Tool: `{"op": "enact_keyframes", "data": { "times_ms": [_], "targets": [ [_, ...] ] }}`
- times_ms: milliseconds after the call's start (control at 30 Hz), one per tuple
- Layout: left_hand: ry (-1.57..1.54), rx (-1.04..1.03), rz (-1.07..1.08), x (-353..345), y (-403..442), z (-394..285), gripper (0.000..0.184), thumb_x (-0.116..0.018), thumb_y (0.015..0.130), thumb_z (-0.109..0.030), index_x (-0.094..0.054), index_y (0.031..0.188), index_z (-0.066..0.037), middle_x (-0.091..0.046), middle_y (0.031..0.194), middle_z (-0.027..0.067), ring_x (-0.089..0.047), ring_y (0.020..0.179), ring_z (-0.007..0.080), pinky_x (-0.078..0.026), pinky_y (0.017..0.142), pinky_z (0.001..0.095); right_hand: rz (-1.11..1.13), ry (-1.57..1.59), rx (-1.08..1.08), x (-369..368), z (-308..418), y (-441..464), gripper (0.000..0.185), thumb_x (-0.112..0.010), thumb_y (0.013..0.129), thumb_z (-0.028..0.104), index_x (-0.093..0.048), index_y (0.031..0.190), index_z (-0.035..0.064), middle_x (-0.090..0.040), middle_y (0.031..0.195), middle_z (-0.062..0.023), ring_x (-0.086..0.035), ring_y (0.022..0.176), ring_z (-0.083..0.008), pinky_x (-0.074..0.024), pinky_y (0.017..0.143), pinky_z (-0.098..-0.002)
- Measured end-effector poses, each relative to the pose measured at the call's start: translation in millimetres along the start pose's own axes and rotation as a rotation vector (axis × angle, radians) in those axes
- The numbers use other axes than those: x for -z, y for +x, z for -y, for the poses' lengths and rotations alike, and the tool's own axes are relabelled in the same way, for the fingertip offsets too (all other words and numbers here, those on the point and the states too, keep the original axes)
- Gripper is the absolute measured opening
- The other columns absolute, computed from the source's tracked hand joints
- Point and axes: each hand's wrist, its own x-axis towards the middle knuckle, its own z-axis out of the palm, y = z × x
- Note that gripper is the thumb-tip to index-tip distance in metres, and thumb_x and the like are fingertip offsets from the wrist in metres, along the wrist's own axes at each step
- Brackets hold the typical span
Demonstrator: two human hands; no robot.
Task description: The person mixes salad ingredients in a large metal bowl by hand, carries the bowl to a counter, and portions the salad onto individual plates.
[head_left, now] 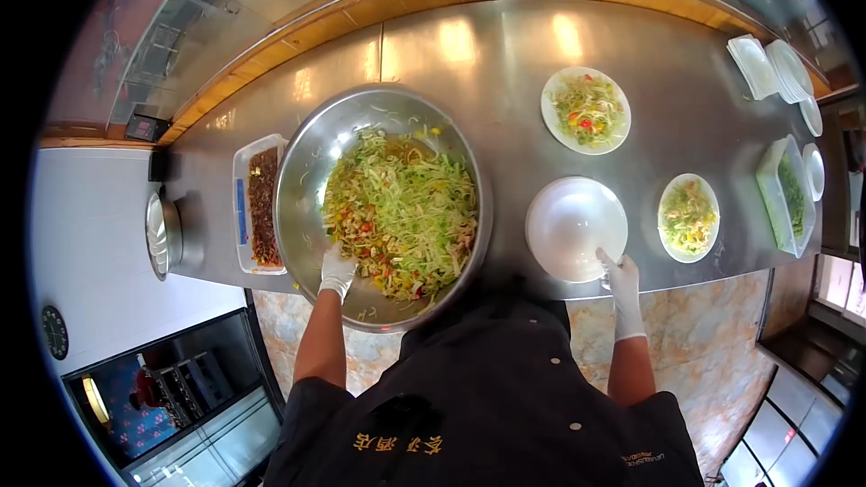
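Observation:
A large steel bowl (302, 189) holds a shredded salad (401, 189) of pale green strips with red and yellow bits. My gloved left hand (338, 272) reaches into the bowl's near left side, its fingertips buried at the edge of the salad. To the right of the bowl lies a bare white plate (573, 225); whether others are stacked beneath it, I cannot tell. My gloved right hand (622, 290) grips its near right rim, thumb and fingers at the edge. Behind it sits a round plate of salad (548, 108), and to the right an oval plate of salad (690, 252).
Left of the bowl, a clear tub (242, 162) holds a dark reddish-brown food. Far right, another clear tub (774, 185) contains greens, near stacked white dishes (753, 68). A metal pan (162, 234) stands at the left end. A wood-framed glass partition (352, 4) bounds the steel counter (487, 63).

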Motion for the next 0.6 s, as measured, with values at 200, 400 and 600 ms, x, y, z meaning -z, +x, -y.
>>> {"op": "enact_keyframes", "data": {
  "times_ms": [200, 400, 600],
  "targets": [
    [-0.142, 0.009, -0.094, 22, 77, 20, 0.089, -0.078, 0.074, -0.017, -0.043, 0.155, -0.001, -0.057, 0.14, 0.0327, -0.053, 0.134, 0.0435, -0.038, 0.117, 0.0404, -0.126, -0.337, 0.043, -13, 5, 12, 0.037, -0.083, 0.087, 0.029, -0.068, 0.099, -0.0023, -0.068, 0.078, -0.0082, -0.061, 0.06, -0.0119, -0.0473, 0.05, -0.0297],
    [-0.18, 0.006, 0.115, 46, 142, -105, 0.118, -0.082, 0.077, -0.061, -0.021, 0.167, -0.015, -0.024, 0.166, 0.0314, -0.036, 0.148, 0.0477, -0.034, 0.12, 0.0476, -0.118, -0.018, 0.171, 0, 34, -28, 0.038, -0.075, 0.092, 0.022, -0.067, 0.117, -0.0056, -0.075, 0.1, -0.0124, -0.072, 0.088, -0.0229, -0.0557, 0.076, -0.0376],
    [0.339, -0.458, 0.511, 27, 138, -194, 0.113, -0.073, 0.074, -0.077, -0.034, 0.163, -0.019, -0.019, 0.169, 0.025, -0.013, 0.156, 0.0494, -0.023, 0.122, 0.0664, -0.383, -1.055, 0.419, -44, 150, -149, 0.023, -0.064, 0.098, 0.015, -0.063, 0.113, -0.0028, -0.072, 0.093, -0.0204, -0.072, 0.085, -0.0268, -0.0555, 0.078, -0.0417]
  ]
}}
